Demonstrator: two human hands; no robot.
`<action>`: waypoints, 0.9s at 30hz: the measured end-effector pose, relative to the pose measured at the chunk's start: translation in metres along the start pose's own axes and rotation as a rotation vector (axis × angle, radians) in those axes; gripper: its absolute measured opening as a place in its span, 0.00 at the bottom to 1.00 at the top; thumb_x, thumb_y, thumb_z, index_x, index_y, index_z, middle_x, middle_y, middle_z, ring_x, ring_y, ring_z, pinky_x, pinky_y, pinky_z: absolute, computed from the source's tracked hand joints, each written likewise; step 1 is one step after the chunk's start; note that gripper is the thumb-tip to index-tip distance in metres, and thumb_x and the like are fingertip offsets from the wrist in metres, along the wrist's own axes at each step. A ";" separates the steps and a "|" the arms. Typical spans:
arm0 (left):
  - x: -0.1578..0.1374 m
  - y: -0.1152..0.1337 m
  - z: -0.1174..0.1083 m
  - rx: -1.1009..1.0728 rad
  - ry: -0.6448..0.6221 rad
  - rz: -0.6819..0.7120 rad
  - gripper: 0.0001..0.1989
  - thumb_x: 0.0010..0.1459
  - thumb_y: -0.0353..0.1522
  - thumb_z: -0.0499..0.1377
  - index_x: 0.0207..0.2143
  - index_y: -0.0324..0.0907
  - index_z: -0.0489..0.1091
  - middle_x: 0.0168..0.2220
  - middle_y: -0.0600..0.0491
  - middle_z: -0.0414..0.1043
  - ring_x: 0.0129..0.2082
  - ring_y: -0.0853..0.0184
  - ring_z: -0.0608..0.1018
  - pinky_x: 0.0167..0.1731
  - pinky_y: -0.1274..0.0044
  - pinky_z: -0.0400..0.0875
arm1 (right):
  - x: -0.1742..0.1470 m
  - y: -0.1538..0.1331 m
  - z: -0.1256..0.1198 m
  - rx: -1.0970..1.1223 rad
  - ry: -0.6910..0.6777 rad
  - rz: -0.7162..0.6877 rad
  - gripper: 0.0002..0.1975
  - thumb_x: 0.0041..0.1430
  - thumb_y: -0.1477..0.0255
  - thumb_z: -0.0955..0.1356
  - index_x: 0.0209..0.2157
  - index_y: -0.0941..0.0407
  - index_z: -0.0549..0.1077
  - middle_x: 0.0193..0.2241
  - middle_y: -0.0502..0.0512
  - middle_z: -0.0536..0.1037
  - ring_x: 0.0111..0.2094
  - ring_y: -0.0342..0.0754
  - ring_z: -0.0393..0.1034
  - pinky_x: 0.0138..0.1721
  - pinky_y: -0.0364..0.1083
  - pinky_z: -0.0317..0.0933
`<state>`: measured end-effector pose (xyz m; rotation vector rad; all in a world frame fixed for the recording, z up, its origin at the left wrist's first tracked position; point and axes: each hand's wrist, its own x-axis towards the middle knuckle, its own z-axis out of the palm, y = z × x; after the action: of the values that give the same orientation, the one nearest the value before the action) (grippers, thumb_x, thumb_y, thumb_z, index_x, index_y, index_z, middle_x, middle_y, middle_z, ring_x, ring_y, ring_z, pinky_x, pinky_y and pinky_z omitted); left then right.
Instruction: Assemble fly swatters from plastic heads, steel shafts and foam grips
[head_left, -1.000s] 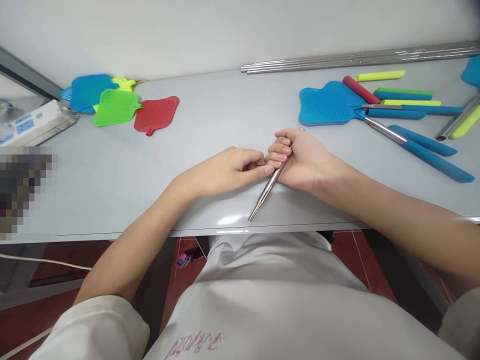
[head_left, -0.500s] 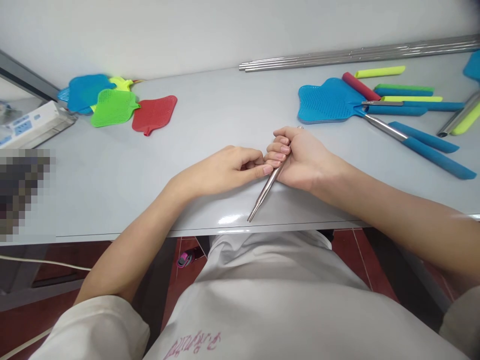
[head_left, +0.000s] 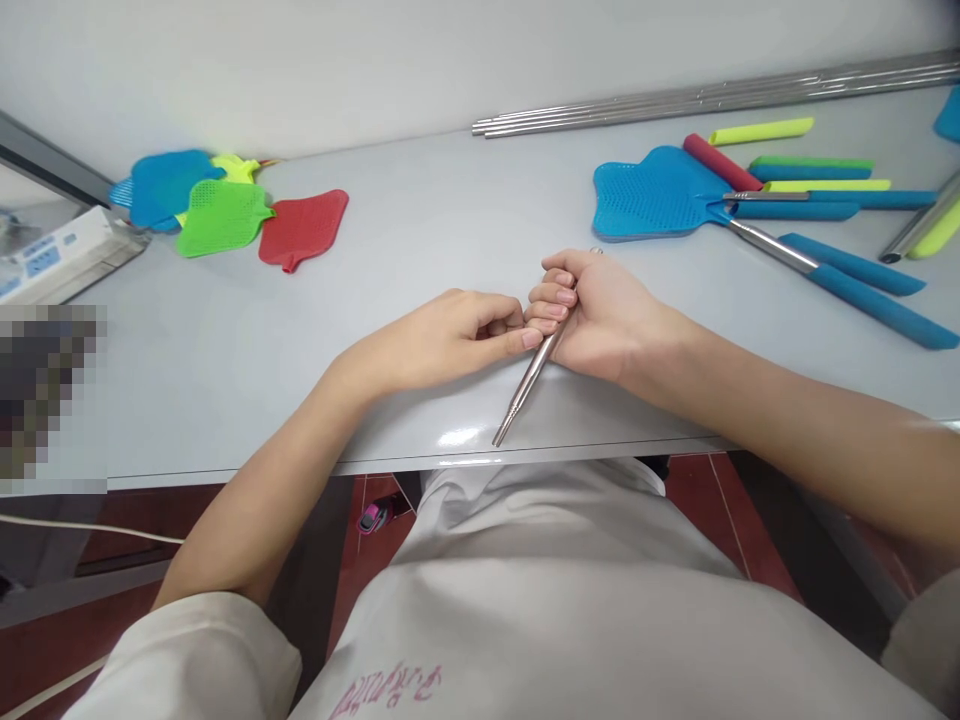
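Note:
My right hand (head_left: 592,310) lies palm up on the table, its fingers wrapped round a shiny telescopic metal tube (head_left: 525,388). The tube slants across the palm, its stepped, thinner end toward the table's front edge. Whether more than one tube is in the grasp I cannot make out. From the left, my left hand (head_left: 472,335) meets the right fingers, its own fingers curled and its thumb tip against the tube. The left fingertips are partly hidden. To the right lie stacked blue fly swatter heads (head_left: 652,195), a metal tube with a blue grip joined to them.
Green (head_left: 221,218), red (head_left: 304,228) and blue (head_left: 171,185) swatter heads lie at the left. Blue grip sleeves (head_left: 885,305) and a red sleeve (head_left: 716,163) are at the right. Long metal tubes (head_left: 675,103) run along the wall. A white power strip (head_left: 56,255) sits far left.
The view has shifted slightly. Both hands and the metal tube keep nearly the same pose.

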<state>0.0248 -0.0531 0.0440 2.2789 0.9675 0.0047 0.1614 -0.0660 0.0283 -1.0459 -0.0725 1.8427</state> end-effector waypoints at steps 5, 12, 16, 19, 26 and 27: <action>0.000 0.000 0.000 0.002 -0.005 -0.003 0.19 0.54 0.45 0.45 0.24 0.40 0.63 0.20 0.57 0.58 0.19 0.75 0.58 0.19 0.80 0.49 | 0.000 0.000 0.000 -0.003 0.006 0.005 0.17 0.54 0.74 0.58 0.17 0.56 0.43 0.11 0.43 0.43 0.12 0.35 0.39 0.15 0.39 0.41; 0.000 0.001 -0.001 -0.002 -0.010 0.003 0.19 0.54 0.45 0.46 0.24 0.40 0.63 0.20 0.58 0.57 0.19 0.75 0.58 0.19 0.80 0.50 | -0.001 0.000 0.000 0.014 0.000 0.013 0.16 0.54 0.74 0.58 0.17 0.56 0.44 0.11 0.43 0.44 0.12 0.36 0.39 0.15 0.39 0.41; 0.000 0.001 -0.001 -0.008 -0.007 0.003 0.19 0.54 0.45 0.46 0.24 0.40 0.63 0.20 0.57 0.57 0.19 0.75 0.57 0.19 0.80 0.49 | 0.000 0.001 -0.001 0.022 -0.003 0.011 0.17 0.54 0.74 0.58 0.17 0.56 0.44 0.11 0.43 0.44 0.12 0.35 0.39 0.15 0.39 0.40; 0.000 0.000 -0.001 -0.010 -0.015 0.006 0.19 0.54 0.45 0.46 0.25 0.40 0.63 0.20 0.57 0.57 0.19 0.75 0.57 0.18 0.80 0.49 | 0.000 0.001 -0.001 0.041 -0.005 0.019 0.16 0.54 0.74 0.58 0.17 0.56 0.44 0.11 0.43 0.44 0.12 0.35 0.39 0.15 0.38 0.40; 0.001 0.000 -0.001 0.008 -0.017 0.003 0.19 0.55 0.45 0.46 0.24 0.40 0.63 0.19 0.58 0.56 0.18 0.75 0.57 0.18 0.81 0.50 | 0.000 0.000 -0.001 0.057 -0.011 0.030 0.16 0.54 0.75 0.57 0.18 0.56 0.43 0.11 0.43 0.43 0.13 0.35 0.39 0.14 0.39 0.39; 0.001 0.000 -0.001 0.010 -0.017 0.004 0.19 0.55 0.45 0.45 0.24 0.40 0.62 0.20 0.58 0.56 0.19 0.75 0.57 0.19 0.81 0.50 | 0.000 0.000 0.000 0.054 -0.010 0.028 0.16 0.54 0.75 0.57 0.18 0.56 0.43 0.11 0.43 0.43 0.13 0.35 0.39 0.14 0.39 0.40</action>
<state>0.0250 -0.0519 0.0448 2.2868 0.9559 -0.0181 0.1618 -0.0662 0.0281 -1.0043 -0.0140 1.8652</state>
